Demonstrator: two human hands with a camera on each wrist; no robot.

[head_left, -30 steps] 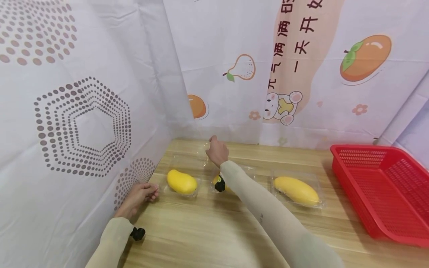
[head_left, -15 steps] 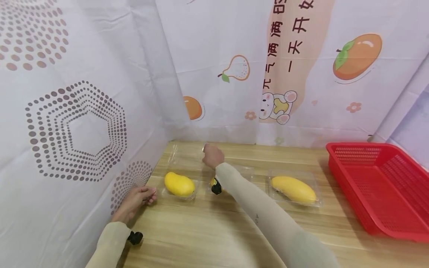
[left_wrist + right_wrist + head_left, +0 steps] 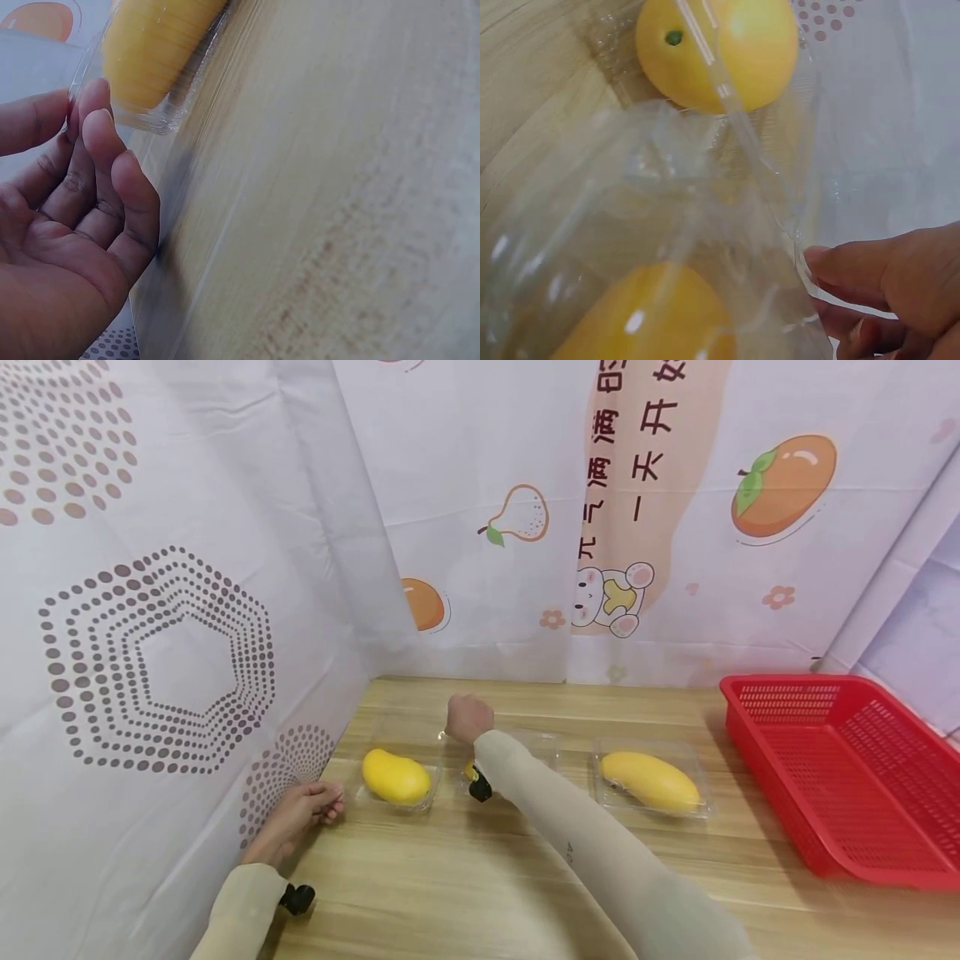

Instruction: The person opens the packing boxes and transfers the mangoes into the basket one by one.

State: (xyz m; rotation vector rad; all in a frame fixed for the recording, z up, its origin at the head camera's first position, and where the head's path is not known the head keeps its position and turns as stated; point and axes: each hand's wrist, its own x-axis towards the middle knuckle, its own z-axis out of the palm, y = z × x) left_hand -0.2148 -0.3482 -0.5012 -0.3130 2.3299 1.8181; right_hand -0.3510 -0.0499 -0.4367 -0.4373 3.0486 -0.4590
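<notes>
At the left, a yellow mango (image 3: 396, 777) lies in a clear plastic box (image 3: 161, 121). My left hand (image 3: 306, 808) pinches the rim of this box between thumb and fingers, the other fingers loosely bent. Behind the mango the clear plastic lid (image 3: 744, 135) is raised. My right hand (image 3: 470, 718) holds the lid's edge between thumb and fingers, as the right wrist view shows. Under my right forearm sits a second mango (image 3: 660, 315), seen through clear plastic and mostly hidden in the head view. A third mango (image 3: 651, 781) lies in its own clear box to the right.
A red plastic basket (image 3: 825, 852) stands at the right on the wooden table (image 3: 420, 885). A printed white cloth wall (image 3: 480, 635) closes off the back, and a dotted cloth (image 3: 195, 668) hangs close beside my left arm.
My right hand has come down and a little left, lowering the raised lid edge. My left hand keeps its place at the box while the head view shifts slightly.
</notes>
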